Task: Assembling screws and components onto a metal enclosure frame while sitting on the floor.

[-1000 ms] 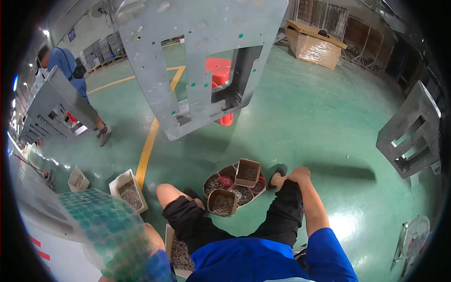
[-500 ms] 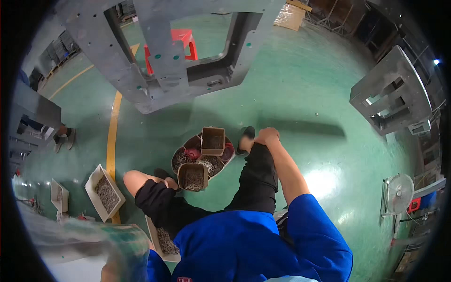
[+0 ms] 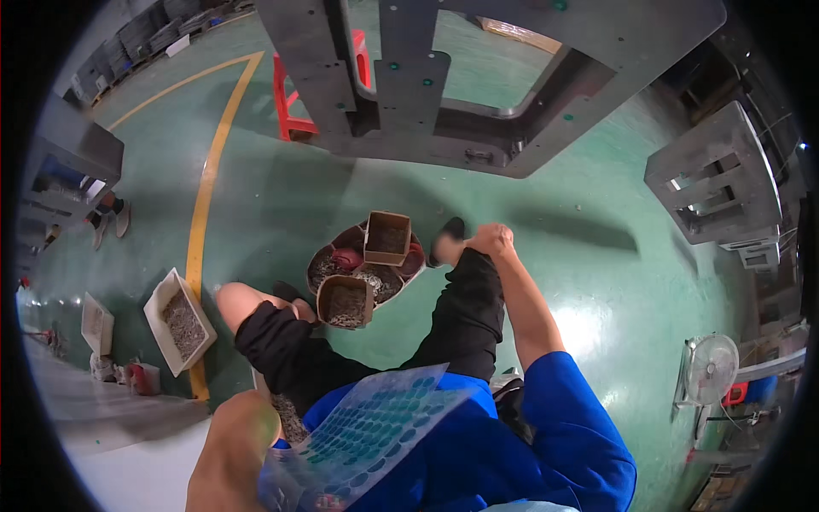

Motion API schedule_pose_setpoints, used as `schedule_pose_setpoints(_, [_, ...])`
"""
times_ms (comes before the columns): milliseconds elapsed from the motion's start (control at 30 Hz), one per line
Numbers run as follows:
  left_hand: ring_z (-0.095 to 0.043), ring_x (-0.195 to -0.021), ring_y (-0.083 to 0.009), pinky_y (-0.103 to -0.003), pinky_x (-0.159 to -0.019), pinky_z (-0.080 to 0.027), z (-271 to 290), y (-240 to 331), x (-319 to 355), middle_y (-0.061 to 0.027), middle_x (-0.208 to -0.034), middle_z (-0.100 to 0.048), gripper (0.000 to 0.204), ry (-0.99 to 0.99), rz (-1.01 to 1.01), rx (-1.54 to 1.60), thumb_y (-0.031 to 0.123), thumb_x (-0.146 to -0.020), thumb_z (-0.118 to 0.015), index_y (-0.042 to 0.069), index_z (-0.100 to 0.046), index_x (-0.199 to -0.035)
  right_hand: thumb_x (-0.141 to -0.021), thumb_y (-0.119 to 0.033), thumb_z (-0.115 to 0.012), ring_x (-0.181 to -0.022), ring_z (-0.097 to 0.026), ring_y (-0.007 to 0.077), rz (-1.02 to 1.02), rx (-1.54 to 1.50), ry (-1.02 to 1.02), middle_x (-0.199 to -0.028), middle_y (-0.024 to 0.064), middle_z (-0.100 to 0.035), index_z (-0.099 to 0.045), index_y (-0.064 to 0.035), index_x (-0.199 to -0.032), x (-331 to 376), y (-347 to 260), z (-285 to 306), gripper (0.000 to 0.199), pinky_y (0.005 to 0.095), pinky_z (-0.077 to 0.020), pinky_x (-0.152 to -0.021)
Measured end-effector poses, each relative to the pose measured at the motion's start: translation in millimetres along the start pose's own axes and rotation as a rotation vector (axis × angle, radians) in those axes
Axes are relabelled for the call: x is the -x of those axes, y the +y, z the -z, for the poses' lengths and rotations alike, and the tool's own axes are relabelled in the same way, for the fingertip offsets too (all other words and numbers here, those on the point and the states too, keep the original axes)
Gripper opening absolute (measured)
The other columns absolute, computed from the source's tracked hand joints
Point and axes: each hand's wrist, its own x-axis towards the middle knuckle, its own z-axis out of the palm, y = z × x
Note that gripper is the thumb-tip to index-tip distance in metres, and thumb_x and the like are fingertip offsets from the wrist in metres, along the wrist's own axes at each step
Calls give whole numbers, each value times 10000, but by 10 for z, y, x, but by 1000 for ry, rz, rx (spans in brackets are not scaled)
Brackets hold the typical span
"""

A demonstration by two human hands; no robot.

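Observation:
My left hand (image 3: 247, 418) is at the lower left, its fingers partly hidden, closed on the edge of a sheet of round green stickers (image 3: 375, 422). The sheet is translucent, with dots in rows, and lies slanted over my lap. My right hand (image 3: 491, 240) rests at my right knee, fingers curled beside the black trouser leg; what they hold, if anything, is hidden. Between my feet stands a divided round tray (image 3: 399, 286) of small metal parts with a red bundle (image 3: 347, 259) in it. Two square boxes, a far box (image 3: 388, 238) and a near box (image 3: 345, 302), sit on it.
A large grey metal frame (image 3: 409, 141) with cut-outs hangs ahead, a red stool (image 3: 294, 124) behind it. White bins, one (image 3: 181, 324) of small parts, stand at left near a yellow floor line (image 3: 201, 205). A fan (image 3: 711, 369) and another metal frame (image 3: 717, 175) are at right.
The sticker sheet, blurred at the lower left before, now lies across my lap in my left hand. The view has shifted, moving the large frame rightward. My right hand stays at the knee.

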Motion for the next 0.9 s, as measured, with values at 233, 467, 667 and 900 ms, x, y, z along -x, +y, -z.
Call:
schedule_pose_setpoints(233, [-452, -472, -62, -200, -394, -276, 32, 34, 37, 19, -612, -467, 266, -175, 16, 35, 111, -908, -420, 101, -605, -1099, -704, -558, -627, -990, -638, 304, -43, 19, -19, -1108, 108, -655, -689, -136, -1070, 50, -120, 37, 562, 517, -529, -742])
schedule_pose_setpoints(467, [-450, -466, -61, -181, -381, -260, 162, -76, -18, -21, -645, -517, 232, -111, 46, 89, 85, -885, -462, 75, -610, -1062, -682, -549, -617, -1047, -569, 326, -9, 74, 231, -1111, 93, -623, -675, -162, -1065, -89, 75, -476, 548, 530, -497, -728])
schedule_pose_setpoints(667, [-431, -443, -71, -180, -367, -257, 187, 131, 151, -100, -704, -599, 168, -37, 10, 25, 22, -841, -537, -7, -627, -979, -666, -618, -642, -1166, -475, 289, 105, -153, 332, -1274, 115, -518, -617, -101, -1160, 8, -67, -581, 716, 463, -432, -896])
schedule_pose_setpoints(900, [-398, -347, -117, -250, -382, -312, 628, 586, 986, -95, -543, -565, 216, 382, 152, -278, 96, -844, -492, -22, -511, -1024, -849, -404, -578, -1185, -459, 340, 304, -277, 408, -1259, 110, -529, -625, -58, -1079, -121, -181, -1128, 418, 453, -426, -941])
